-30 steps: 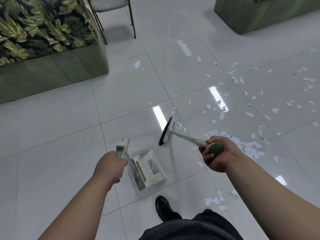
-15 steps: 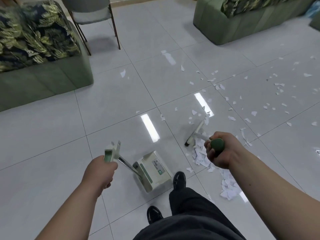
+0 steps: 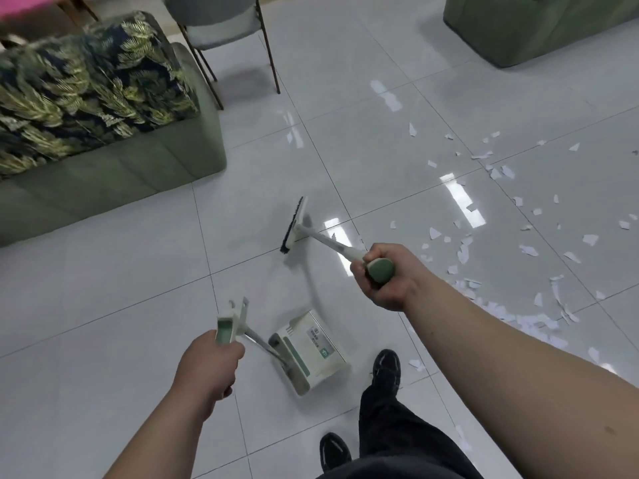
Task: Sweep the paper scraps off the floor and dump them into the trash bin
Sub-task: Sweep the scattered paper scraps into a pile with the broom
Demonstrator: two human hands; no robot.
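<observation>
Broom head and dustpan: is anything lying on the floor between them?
No. In the head view the stretch between the broom head and the dustpan is bare glossy tile; the paper scraps lie off to the right.

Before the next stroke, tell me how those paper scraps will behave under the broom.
The paper scraps look thin and light, so they will probably slide easily on the glossy floor and may flutter aside. Flat ones might slip beneath the broom.
</observation>
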